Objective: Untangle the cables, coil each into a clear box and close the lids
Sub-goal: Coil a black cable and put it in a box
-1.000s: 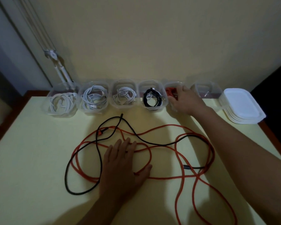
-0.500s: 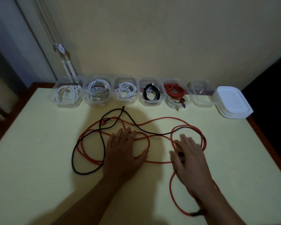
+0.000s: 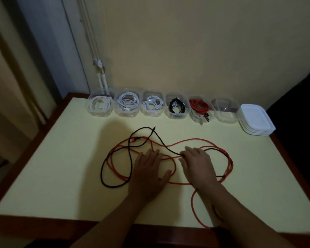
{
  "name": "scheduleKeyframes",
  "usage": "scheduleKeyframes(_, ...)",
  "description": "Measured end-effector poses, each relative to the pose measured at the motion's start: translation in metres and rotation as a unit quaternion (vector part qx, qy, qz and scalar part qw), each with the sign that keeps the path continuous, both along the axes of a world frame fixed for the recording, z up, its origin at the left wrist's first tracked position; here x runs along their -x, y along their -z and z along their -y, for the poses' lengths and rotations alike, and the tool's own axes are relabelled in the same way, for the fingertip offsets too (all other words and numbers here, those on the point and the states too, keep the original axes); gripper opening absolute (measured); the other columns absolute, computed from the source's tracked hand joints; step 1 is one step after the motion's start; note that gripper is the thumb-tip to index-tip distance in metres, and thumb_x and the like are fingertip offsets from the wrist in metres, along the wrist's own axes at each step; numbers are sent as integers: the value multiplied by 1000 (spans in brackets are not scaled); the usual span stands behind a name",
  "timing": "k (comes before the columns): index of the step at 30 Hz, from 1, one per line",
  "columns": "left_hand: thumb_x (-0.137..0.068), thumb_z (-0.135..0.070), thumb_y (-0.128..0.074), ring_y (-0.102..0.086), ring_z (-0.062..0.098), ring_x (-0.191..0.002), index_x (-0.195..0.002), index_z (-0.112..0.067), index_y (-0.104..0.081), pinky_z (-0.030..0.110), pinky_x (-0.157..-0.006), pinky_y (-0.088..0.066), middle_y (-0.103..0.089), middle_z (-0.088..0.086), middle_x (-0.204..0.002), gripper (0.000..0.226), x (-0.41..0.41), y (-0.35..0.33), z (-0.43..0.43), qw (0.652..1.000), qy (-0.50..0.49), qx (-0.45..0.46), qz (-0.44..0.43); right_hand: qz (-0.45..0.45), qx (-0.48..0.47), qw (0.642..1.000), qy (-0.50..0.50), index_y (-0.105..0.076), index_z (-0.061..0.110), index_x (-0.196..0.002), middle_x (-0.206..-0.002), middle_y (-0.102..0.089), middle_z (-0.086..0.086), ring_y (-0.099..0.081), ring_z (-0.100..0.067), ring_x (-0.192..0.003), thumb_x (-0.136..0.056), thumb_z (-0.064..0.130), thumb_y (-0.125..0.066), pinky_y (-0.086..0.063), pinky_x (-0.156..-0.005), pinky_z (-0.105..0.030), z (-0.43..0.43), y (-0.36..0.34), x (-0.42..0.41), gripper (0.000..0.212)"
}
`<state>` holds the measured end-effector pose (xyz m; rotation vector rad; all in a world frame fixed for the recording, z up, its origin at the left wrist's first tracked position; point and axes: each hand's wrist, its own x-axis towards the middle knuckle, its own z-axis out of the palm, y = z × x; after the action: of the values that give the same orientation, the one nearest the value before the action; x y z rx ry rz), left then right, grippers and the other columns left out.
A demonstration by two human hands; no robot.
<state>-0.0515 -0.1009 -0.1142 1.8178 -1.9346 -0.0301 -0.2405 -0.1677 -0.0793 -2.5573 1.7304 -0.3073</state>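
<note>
The step in hand is the untangling. An orange cable point(image 3: 230, 163) lies in wide loops across the middle of the desk point(image 3: 61, 167), and a black cable point(image 3: 101, 173) weaves over and under it, one end pointing toward the row of boxes.

The left hand point(image 3: 149, 173) lies flat on the orange loops with its fingers straight; its grip holds nothing. The right hand point(image 3: 198, 166) also lies spread on the cables, its fingertips at the spot where the black cable crosses the orange. In this dim light its grip looks open as well, though I cannot rule out a finger just catching the black strand.

At the far edge of the desk five clear boxes already hold coils: three white, one black, and one orange box point(image 3: 195, 117) with a connector hanging over its rim. The empty box point(image 3: 225, 117) stands just beside a stack of lids point(image 3: 256, 120), and no lid is on yet.

The next move probably calls for pinching the black cable near its free end and drawing it out of the orange loops, while the other hand pins the orange so it does not drag along.
</note>
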Motion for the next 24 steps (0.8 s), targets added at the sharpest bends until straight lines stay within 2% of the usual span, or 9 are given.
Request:
scheduleKeyframes(3,-96,-49,-47,-40,27,-141,-143,-14,-52,50,-118,-26,-51,5,-147,59,-3,-3,-7,996,-42,75,-36,11,-3,1000,-9,-72,28,-103,-102,-72,12,-60,-18,-101,-99,35,-57,-46,-86,-36,2,-18,-12,17)
scheduleKeyframes(5,-95,-39,-51,-45,32,-135,-142,-17,-52,53,-112,-32,-52,6,-144,52,-16,-6,-9,986,-121,101,-51,19,2,1000,-16,-75,27,-96,-91,-74,12,-64,-16,-89,-96,31,-62,-49,-77,-34,4,-30,-13,14)
scheduleKeyframes(8,-89,-34,-53,-54,36,-118,-129,-15,-61,53,-100,-41,-62,10,-127,45,-47,-4,-13,967,-244,66,-36,16,-3,1000,-14,-80,23,-97,-91,-77,5,-67,-19,-81,-94,23,-66,-54,-70,-34,4,-42,-12,15)
scheduleKeyframes(11,-85,-35,-65,-56,35,-102,-106,-15,-69,46,-86,-40,-65,8,-106,29,-65,-2,-15,963,-269,-10,23,24,-17,999,19,-79,25,-108,-100,-77,3,-68,-19,-89,-97,25,-63,-54,-74,-33,2,-51,-13,20)
scheduleKeyframes(14,-79,-30,-78,-59,34,-93,-84,-18,-73,46,-84,-38,-68,4,-92,13,-71,-10,-12,965,-262,-8,23,30,-24,999,18,-75,23,-118,-110,-76,0,-67,-22,-101,-97,32,-62,-53,-83,-34,-3,-58,-16,26)
scheduleKeyframes(20,-87,-32,-73,-57,27,-89,-86,-28,-73,43,-81,-31,-68,-5,-86,4,-68,-78,5,951,-280,112,-63,98,-5,995,-27,-65,19,-131,-122,-71,-4,-62,-28,-111,-97,28,-63,-50,-90,-39,-12,-94,-31,36)
scheduleKeyframes(24,-92,-31,-68,-56,22,-94,-95,-29,-73,43,-81,-36,-69,-9,-93,6,-64,-143,9,950,-203,190,-143,166,-7,982,-86,-51,24,-147,-137,-63,-4,-53,-26,-126,-100,30,-61,-42,-99,-36,-13,-135,-51,48)
